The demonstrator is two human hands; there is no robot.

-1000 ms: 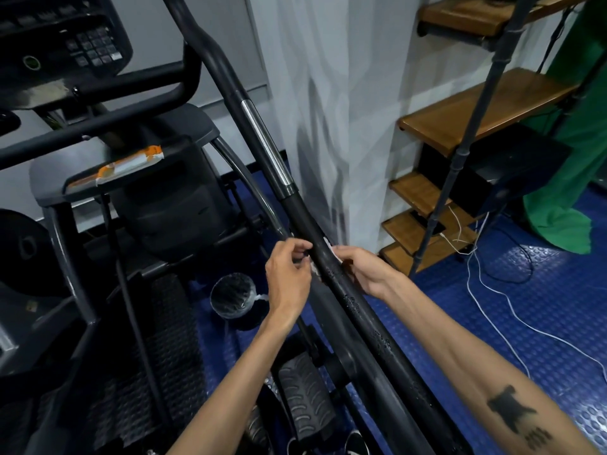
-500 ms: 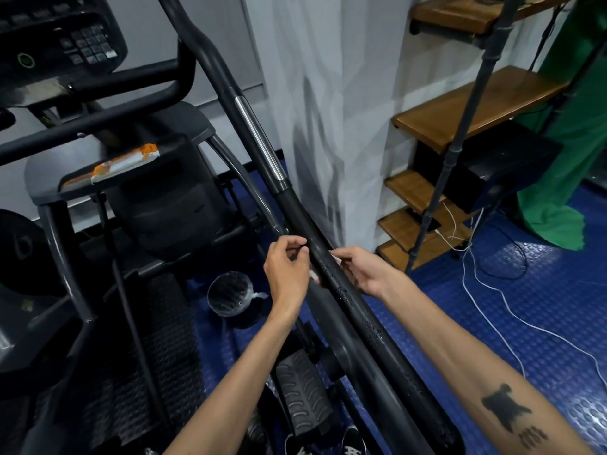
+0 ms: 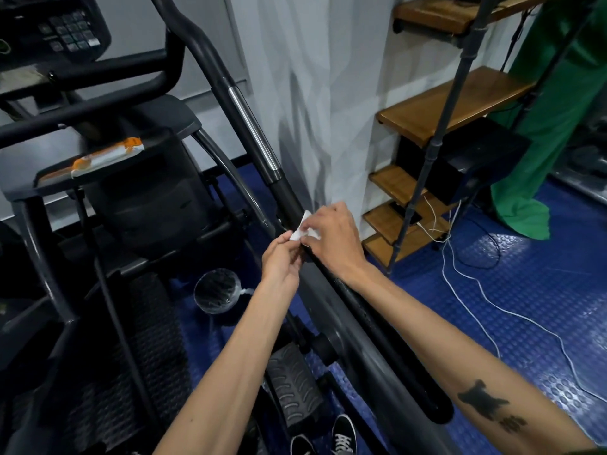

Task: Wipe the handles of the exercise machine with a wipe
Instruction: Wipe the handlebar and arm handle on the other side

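A long black handle bar (image 3: pixel 289 195) of the exercise machine runs from upper left to lower right, with a chrome section (image 3: pixel 253 126) higher up. A small white wipe (image 3: pixel 300 229) sits over the bar near its middle. My left hand (image 3: pixel 282 261) pinches the wipe's lower edge from the left side of the bar. My right hand (image 3: pixel 331 238) lies over the bar from the right and pinches the wipe's upper part. Most of the wipe is hidden by my fingers.
The machine's console (image 3: pixel 56 31) and a second black handle (image 3: pixel 115 67) are at upper left. An orange-and-white pack (image 3: pixel 105 156) lies on the machine's shelf. A lined bin (image 3: pixel 216 290) stands on the blue floor (image 3: pixel 532 290). Wooden steps (image 3: pixel 453 103) and white cables (image 3: pixel 460 274) lie right.
My right hand has come up over the top of the bar, and the white wipe shows between both hands' fingertips. My left hand stays on the left of the bar.
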